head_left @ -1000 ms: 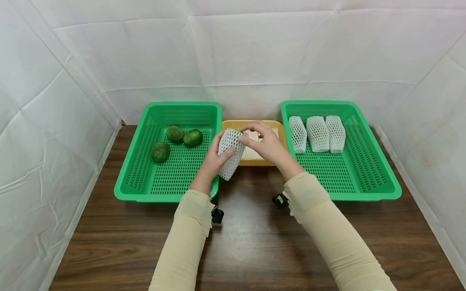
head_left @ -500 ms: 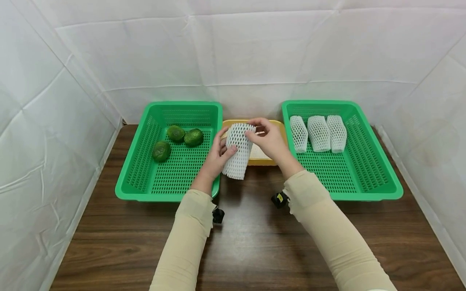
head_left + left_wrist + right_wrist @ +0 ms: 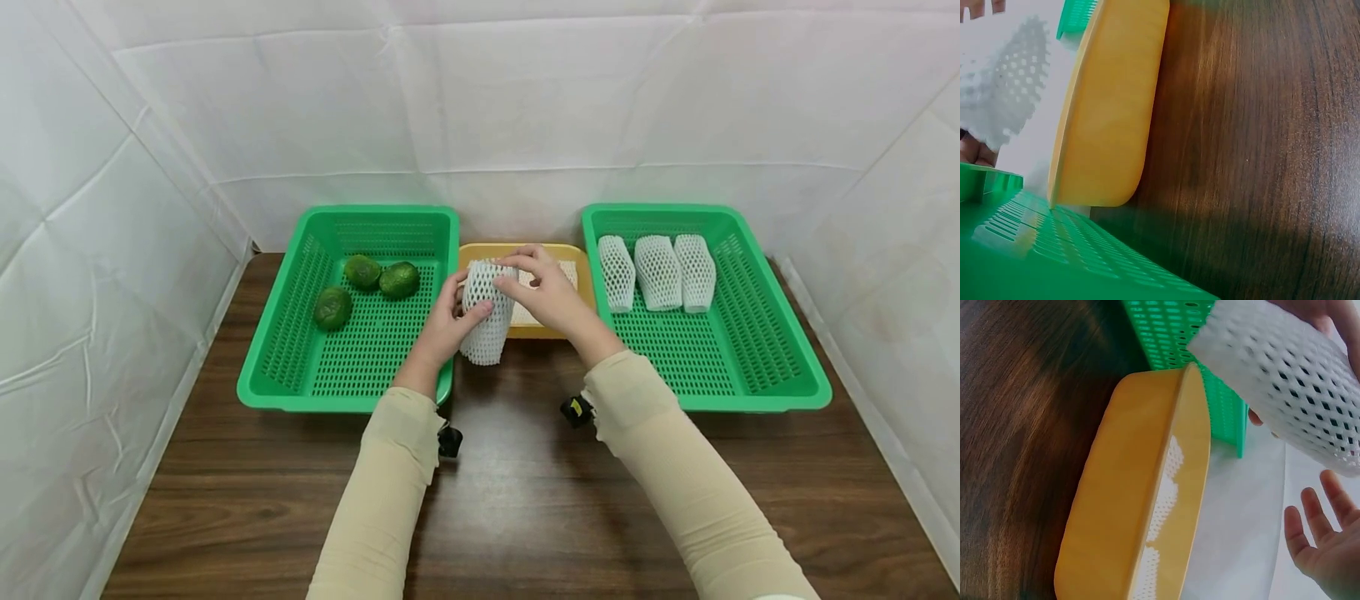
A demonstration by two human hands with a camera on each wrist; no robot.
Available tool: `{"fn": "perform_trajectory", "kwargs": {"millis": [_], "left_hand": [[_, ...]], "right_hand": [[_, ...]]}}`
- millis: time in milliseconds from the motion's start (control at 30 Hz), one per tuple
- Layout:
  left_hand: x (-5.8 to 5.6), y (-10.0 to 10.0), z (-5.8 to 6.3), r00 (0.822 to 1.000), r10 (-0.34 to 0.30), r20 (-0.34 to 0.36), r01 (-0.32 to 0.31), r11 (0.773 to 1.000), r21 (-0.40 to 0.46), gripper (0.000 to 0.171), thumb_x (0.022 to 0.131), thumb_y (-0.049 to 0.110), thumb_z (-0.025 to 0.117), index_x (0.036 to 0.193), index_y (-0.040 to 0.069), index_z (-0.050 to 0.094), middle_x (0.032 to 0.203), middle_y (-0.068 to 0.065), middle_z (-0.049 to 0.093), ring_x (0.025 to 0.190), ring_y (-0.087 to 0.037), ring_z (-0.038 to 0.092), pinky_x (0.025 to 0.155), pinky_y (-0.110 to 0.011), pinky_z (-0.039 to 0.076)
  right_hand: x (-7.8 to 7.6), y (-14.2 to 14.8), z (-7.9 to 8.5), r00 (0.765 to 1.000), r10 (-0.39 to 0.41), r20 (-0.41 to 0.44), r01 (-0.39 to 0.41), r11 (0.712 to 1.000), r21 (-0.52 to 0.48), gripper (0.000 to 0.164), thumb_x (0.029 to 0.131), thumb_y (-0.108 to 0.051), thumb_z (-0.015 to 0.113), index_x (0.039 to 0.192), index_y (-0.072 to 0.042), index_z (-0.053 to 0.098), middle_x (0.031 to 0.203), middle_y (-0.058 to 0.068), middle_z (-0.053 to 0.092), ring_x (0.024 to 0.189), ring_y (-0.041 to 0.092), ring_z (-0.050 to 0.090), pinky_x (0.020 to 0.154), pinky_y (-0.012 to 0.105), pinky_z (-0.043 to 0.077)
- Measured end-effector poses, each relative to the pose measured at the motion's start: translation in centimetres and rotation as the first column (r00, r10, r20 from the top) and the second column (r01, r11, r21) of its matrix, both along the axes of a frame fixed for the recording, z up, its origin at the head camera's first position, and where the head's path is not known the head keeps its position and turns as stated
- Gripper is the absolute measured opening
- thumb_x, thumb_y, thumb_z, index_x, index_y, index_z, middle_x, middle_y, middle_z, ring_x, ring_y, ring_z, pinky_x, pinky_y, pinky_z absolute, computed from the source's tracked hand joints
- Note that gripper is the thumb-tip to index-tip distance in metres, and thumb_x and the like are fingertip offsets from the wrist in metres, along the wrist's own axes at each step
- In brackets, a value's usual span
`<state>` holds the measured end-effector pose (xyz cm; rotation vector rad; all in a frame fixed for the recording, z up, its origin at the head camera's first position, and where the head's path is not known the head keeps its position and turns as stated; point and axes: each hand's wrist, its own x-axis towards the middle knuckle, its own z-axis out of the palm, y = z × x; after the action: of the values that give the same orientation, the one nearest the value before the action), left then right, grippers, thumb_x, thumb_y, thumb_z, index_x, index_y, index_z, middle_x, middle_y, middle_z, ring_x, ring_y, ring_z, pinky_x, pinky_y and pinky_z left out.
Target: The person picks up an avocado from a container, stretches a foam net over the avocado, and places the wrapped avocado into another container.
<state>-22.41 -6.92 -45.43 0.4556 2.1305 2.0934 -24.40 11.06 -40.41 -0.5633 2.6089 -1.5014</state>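
My left hand (image 3: 441,327) grips a white foam net sleeve (image 3: 484,340) from its left side, the thumb across the front. The sleeve stands nearly upright above the table, in front of the yellow tray (image 3: 536,332); its sides bulge, and what is inside is hidden by the mesh. At the top edge my right hand (image 3: 553,296) pinches the sleeve between thumb and forefinger. Seen from the right wrist, the other fingers (image 3: 1316,515) of that hand stand spread beside the sleeve's end. Several flat foam net sleeves (image 3: 1163,500) lie in the tray.
The green basket (image 3: 352,404) on the left holds three dark green avocados (image 3: 332,308). Another green basket (image 3: 750,403) on the right holds three filled net sleeves (image 3: 658,273) in a row. White sheeting (image 3: 525,92) closes off the back and sides of the wooden table (image 3: 517,500).
A green patch showed at the sleeve's top a second ago; it is covered now. The sleeve has turned from slanted to nearly upright, and the right fingers have shifted along its top edge.
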Motion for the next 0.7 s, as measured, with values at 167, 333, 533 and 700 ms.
{"fn": "perform_trajectory", "kwargs": {"millis": [167, 333, 533, 700], "left_hand": [[0.8, 0.1, 1.6, 1.000, -0.002, -0.012, 0.002, 1.000, -0.031, 0.056, 0.093, 0.005, 0.050, 0.142, 0.000, 0.022, 0.124, -0.028, 0.049, 0.105, -0.037, 0.054, 0.085, -0.044, 0.047], [1.5, 0.3, 2.7, 1.000, 0.003, -0.008, -0.004, 0.997, -0.075, 0.054, 0.094, 0.005, 0.048, 0.141, -0.003, 0.023, 0.123, -0.028, 0.048, 0.106, -0.037, 0.053, 0.085, -0.043, 0.047], [0.2, 0.2, 0.6, 1.000, 0.016, 0.010, -0.015, 0.998, -0.060, 0.056, 0.095, 0.013, 0.050, 0.143, 0.003, 0.023, 0.125, -0.024, 0.048, 0.106, -0.034, 0.053, 0.085, -0.042, 0.047], [-0.3, 0.1, -0.4, 0.999, 0.026, -0.037, -0.027, 1.000, -0.012, 0.047, 0.098, 0.013, 0.045, 0.140, 0.002, 0.027, 0.121, -0.024, 0.050, 0.102, -0.034, 0.055, 0.083, -0.043, 0.048]], "right_hand": [[0.1, -0.2, -0.1, 0.999, 0.053, 0.008, -0.054, 0.997, 0.060, 0.038, 0.090, -0.028, 0.060, 0.120, -0.003, 0.060, 0.127, 0.012, 0.043, 0.118, 0.026, 0.040, 0.092, 0.047, 0.037], [0.2, -0.3, -0.2, 0.998, 0.056, 0.028, -0.058, 0.995, 0.080, 0.036, 0.091, -0.029, 0.058, 0.119, -0.006, 0.061, 0.122, 0.009, 0.048, 0.108, 0.023, 0.045, 0.088, 0.041, 0.040], [0.3, -0.4, -0.4, 0.997, 0.006, 0.075, -0.010, 0.998, 0.054, 0.027, 0.090, -0.030, 0.060, 0.106, -0.008, 0.063, 0.106, 0.009, 0.053, 0.094, 0.021, 0.045, 0.079, 0.036, 0.040], [0.5, -0.6, -0.6, 0.977, 0.008, 0.213, 0.013, 0.995, -0.096, 0.055, 0.088, -0.031, 0.064, 0.134, -0.014, 0.039, 0.127, 0.014, 0.045, 0.106, 0.026, 0.050, 0.083, 0.040, 0.046]]}}
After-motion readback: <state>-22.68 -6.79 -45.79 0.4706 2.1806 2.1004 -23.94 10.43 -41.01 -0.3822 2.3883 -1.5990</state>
